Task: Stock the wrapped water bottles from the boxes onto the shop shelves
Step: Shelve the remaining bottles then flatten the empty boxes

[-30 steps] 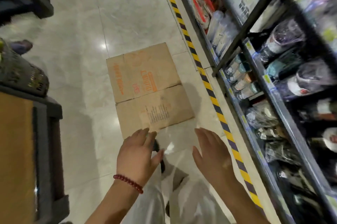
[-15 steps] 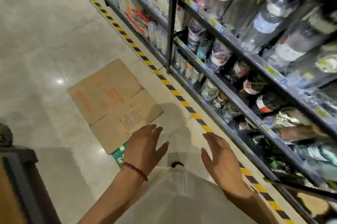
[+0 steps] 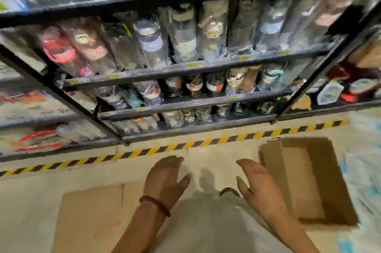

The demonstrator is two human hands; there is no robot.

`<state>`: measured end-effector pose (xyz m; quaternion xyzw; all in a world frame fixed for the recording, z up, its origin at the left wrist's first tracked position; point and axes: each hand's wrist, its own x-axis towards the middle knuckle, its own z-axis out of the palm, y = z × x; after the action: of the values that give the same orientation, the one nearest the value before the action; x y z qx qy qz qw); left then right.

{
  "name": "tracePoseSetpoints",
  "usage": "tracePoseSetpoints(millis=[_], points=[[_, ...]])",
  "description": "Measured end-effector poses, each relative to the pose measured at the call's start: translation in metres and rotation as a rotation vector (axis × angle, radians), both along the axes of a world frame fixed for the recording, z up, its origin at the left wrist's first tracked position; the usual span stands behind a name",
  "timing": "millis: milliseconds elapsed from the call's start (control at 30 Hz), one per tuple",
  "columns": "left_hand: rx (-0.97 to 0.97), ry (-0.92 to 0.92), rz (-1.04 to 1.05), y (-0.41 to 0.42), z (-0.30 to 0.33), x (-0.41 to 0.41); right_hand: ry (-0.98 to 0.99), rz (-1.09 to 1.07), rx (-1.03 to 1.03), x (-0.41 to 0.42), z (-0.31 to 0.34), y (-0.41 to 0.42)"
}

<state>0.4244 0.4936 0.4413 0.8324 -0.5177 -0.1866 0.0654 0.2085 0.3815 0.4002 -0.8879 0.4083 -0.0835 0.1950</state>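
Dark metal shop shelves (image 3: 185, 70) face me, their tiers packed with wrapped water bottles (image 3: 181, 34) in clear plastic. An open brown cardboard box (image 3: 305, 180) sits on the floor at the right; no bottles show inside it. My left hand (image 3: 165, 180), with a red bead bracelet at the wrist, hovers low in front of me with fingers spread and holds nothing. My right hand (image 3: 259, 186) hangs beside it, fingers straight, just left of the box and also holding nothing. The whole view is motion-blurred.
A flattened cardboard sheet (image 3: 88, 217) lies on the pale tile floor at lower left. Yellow-and-black hazard tape (image 3: 144, 152) runs along the shelf base. A neighbouring shelf bay (image 3: 31, 120) at the left holds packaged goods. Blurred pale packaging (image 3: 365, 180) lies at the right edge.
The view has swung right from the aisle to face the shelves head-on. The open box has come into sight at the right. Both hands stay spread and hold nothing.
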Motion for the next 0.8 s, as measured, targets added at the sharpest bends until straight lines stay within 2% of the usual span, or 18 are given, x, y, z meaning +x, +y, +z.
tracePoseSetpoints(millis=[100, 167, 267, 367, 600, 667, 800], points=[[0.043, -0.038, -0.258, -0.023, -0.001, -0.006, 0.004, -0.266, 0.08, -0.028, 0.007, 0.04], [0.016, -0.048, -0.445, -0.036, -0.002, -0.021, 0.043, -0.417, 0.046, -0.05, 0.01, 0.067], [-0.029, -0.057, -0.653, -0.055, 0.004, -0.058, 0.077, -0.642, 0.099, -0.082, 0.013, 0.104], [0.027, -0.02, -0.825, -0.068, 0.008, -0.104, 0.105, -0.815, 0.057, -0.112, 0.011, 0.126], [-0.018, -0.046, -1.06, -0.096, 0.007, -0.197, 0.151, -1.003, -0.01, -0.179, 0.018, 0.132], [-0.007, -0.051, -1.065, -0.102, 0.007, -0.223, 0.183, -1.044, -0.021, -0.197, 0.015, 0.129], [0.013, -0.058, -1.182, -0.114, 0.002, -0.259, 0.192, -1.147, 0.017, -0.217, 0.007, 0.125]])
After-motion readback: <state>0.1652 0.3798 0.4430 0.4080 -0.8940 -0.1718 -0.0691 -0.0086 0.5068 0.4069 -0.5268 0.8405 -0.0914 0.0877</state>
